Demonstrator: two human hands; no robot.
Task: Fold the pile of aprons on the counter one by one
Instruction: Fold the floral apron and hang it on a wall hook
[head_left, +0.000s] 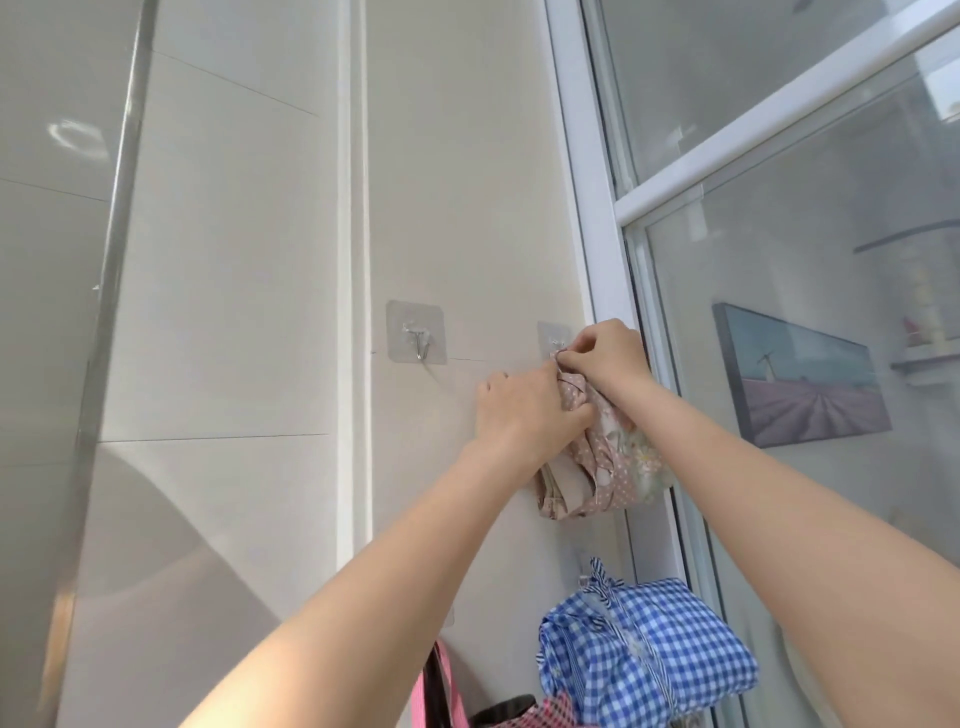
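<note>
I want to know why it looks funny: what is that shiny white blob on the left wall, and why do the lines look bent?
Head view: the blob is glare on the glossy wall tile; the wide-angle lens bends the window frame; the hands are sharp.

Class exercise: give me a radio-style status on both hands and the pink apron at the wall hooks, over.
Left hand grips folded pink floral apron against wall. Right hand pinches its loop at right hook. Left hook free; blue checked apron hangs below. Nothing in the way.
</note>
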